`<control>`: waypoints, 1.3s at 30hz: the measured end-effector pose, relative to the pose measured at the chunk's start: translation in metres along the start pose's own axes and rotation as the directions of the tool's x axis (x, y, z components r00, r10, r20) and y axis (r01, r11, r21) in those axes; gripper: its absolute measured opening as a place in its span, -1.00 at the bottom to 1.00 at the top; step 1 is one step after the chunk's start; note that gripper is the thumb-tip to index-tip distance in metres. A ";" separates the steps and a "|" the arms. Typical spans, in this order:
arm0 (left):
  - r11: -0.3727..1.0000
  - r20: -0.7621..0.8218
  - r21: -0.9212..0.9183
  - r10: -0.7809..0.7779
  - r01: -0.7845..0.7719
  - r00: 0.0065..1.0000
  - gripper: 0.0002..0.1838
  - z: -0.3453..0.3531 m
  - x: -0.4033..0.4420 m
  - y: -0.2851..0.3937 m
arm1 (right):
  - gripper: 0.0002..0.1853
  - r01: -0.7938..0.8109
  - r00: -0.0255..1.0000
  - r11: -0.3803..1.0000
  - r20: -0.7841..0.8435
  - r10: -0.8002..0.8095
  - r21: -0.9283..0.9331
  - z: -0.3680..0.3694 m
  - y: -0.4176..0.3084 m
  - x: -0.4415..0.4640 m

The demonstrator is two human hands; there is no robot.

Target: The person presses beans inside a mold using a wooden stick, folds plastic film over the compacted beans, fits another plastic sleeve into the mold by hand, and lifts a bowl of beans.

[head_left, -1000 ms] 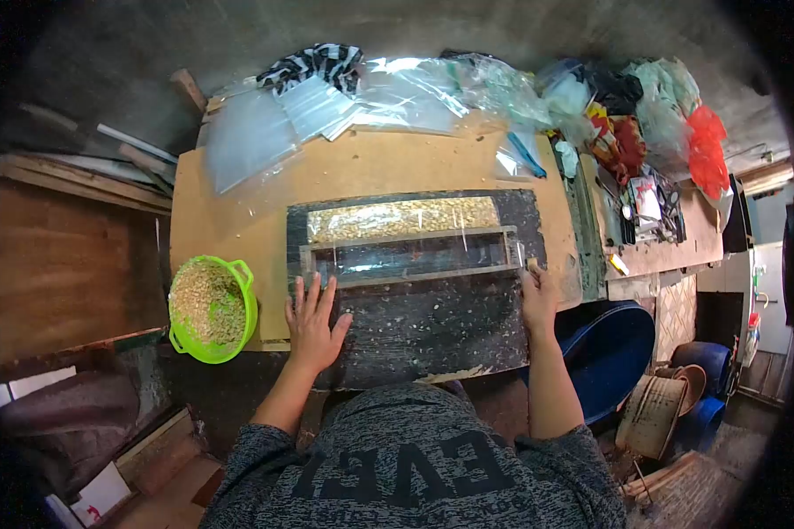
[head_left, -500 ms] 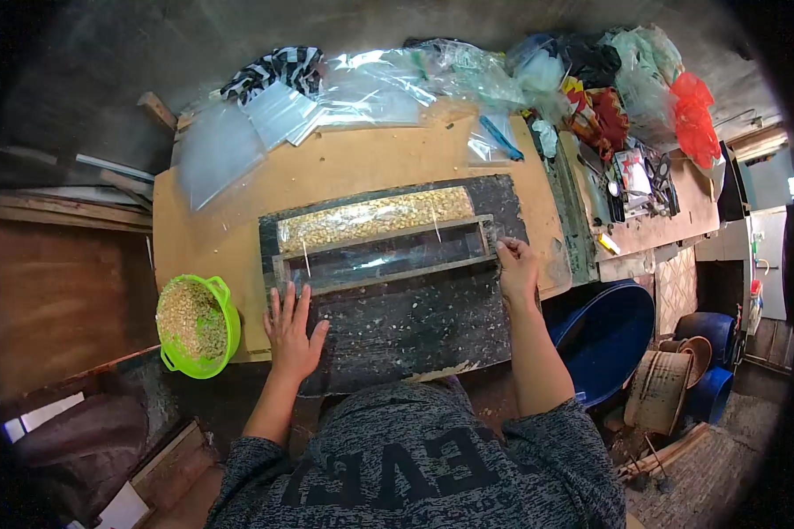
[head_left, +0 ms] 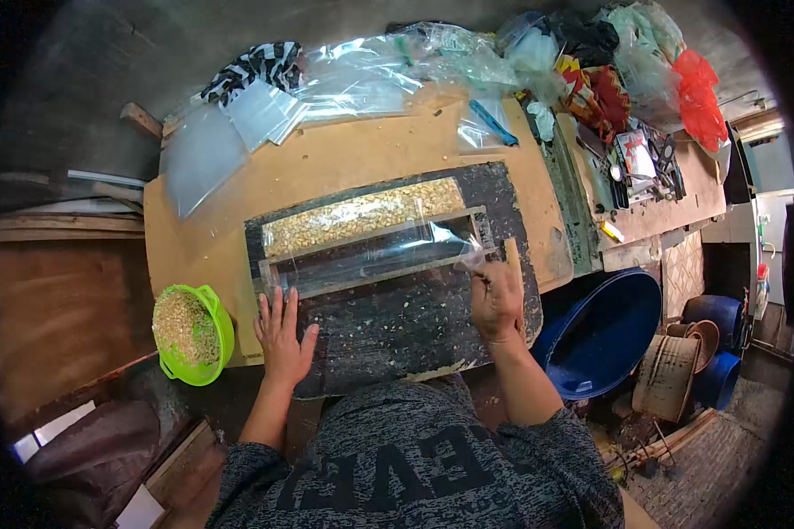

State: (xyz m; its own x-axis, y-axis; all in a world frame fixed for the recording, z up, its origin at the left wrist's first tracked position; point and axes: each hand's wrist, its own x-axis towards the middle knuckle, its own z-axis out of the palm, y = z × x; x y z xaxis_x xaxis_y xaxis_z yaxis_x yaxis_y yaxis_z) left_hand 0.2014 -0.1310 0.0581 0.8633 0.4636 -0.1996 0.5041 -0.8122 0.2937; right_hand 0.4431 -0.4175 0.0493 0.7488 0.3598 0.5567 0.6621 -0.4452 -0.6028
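Observation:
A narrow wooden frame lies on a dark board, with clear plastic film stretched over it. Along its far side is a flat layer of pale kernels beneath shiny plastic. My left hand rests with fingers spread at the frame's near left corner. At the right end, my right hand pinches the film's gathered edge. A light wooden strip stands out beside that hand; whether the hand also holds it, I cannot tell.
A green basket of kernels stands left of the table. Plastic sheets, bags and a blue-handled tool lie at the back. A large blue tub is at the right, with small tools on the side table.
My right hand has moved left and inward, pulling the film's right edge up and over the frame. The wooden strip now shows beside it. My left hand stays at the corner.

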 end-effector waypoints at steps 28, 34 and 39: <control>0.999 -0.181 -0.020 0.044 -0.049 0.983 -0.16 0.017 -0.031 0.009 | -0.33 0.040 0.924 0.949 0.374 0.084 -0.312 0.001 -0.026 -0.036; 0.995 -0.156 -0.048 0.077 -0.085 0.985 -0.19 0.013 -0.028 0.013 | -0.41 0.277 0.871 0.917 0.479 -0.114 -0.286 0.027 -0.020 -0.014; 0.985 -0.161 -0.102 0.118 -0.136 0.980 -0.22 0.013 -0.027 0.012 | -0.57 0.327 0.862 0.925 0.464 -0.207 -0.195 0.035 -0.010 -0.004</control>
State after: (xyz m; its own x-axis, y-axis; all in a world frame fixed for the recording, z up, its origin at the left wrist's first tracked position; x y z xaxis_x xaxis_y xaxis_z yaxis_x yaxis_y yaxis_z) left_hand 0.1841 -0.1582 0.0545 0.9097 0.4151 -0.0107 0.3823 -0.8271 0.4121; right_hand 0.4352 -0.3855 0.0329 0.5224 0.7823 0.3393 0.8511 -0.4538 -0.2640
